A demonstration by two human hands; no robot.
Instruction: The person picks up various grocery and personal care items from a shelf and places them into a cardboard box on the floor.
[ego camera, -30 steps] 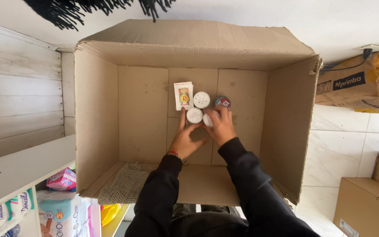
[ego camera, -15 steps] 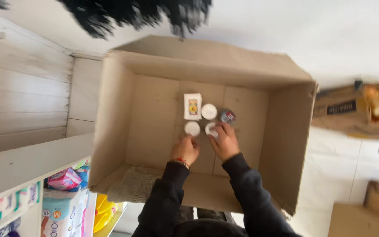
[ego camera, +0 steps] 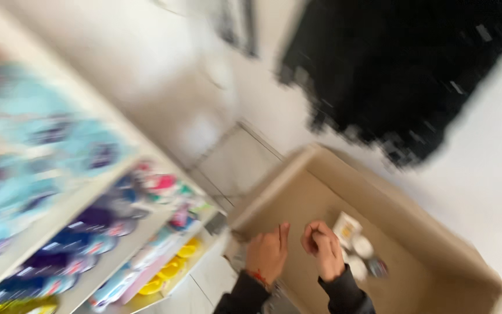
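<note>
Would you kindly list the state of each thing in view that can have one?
cardboard box: open at the top, a few small items on its bottom.
small carton: lying flat in the box.
round white lids: lying flat beside the carton.
left hand: open, fingers extended, empty.
right hand: fingers curled; contents too blurred to tell.
shelves: stocked with colourful packages, blurred.

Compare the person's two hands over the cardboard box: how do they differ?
The left hand is flat, fingers extended, with a red band at the wrist; the right hand is curled into a loose fist, with no band in view. Both wear dark sleeves, look empty through the blur, and hover inside the cardboard box.
</note>
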